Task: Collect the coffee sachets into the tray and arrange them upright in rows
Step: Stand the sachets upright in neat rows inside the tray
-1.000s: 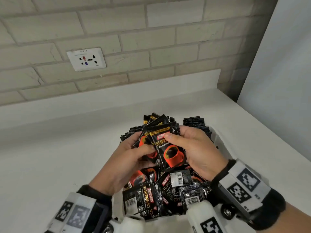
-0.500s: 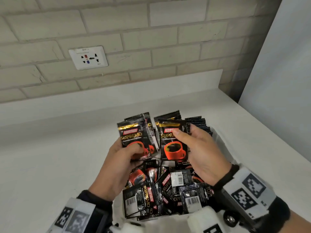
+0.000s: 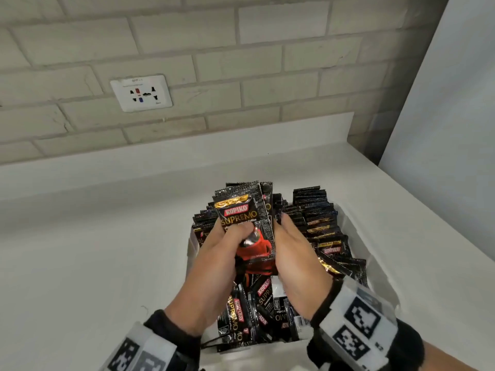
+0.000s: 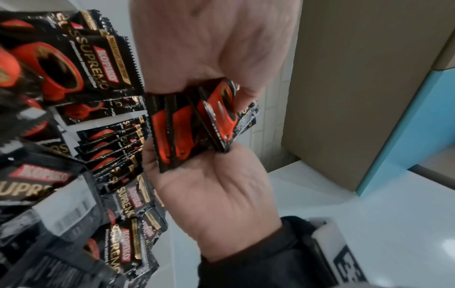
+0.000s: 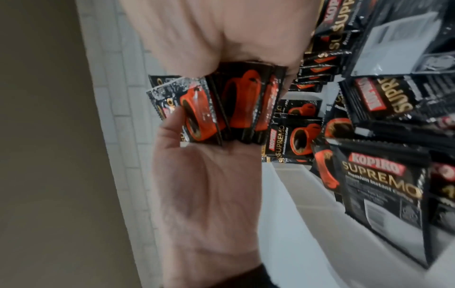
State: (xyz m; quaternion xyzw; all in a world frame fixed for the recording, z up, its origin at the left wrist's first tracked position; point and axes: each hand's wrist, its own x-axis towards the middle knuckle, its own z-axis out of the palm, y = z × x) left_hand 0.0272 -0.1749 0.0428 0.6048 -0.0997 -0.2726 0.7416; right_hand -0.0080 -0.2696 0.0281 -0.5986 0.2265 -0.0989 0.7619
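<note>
A stack of black and red coffee sachets [image 3: 247, 231] stands upright between both hands, above the white tray [image 3: 190, 247]. My left hand [image 3: 235, 234] grips it with the thumb across the front sachet. My right hand [image 3: 284, 231] holds its right edge, fingers behind. The left wrist view shows the stack [image 4: 194, 124] edge-on between the two palms, and in the right wrist view the stack [image 5: 234, 101] looks the same. Upright rows of sachets fill the tray's far right [image 3: 313, 210] and far left [image 3: 203, 220]. Loose sachets [image 3: 257, 311] lie jumbled in its near part.
The tray rests on a white counter [image 3: 93, 263] backed by a brick wall with a socket [image 3: 141, 92]. A white panel [image 3: 442, 129] rises along the counter's right side. Bare counter stretches to the left of the tray.
Half a second ago each hand held its own bunch of sachets side by side. The bunches have come together into one stack, held between both hands.
</note>
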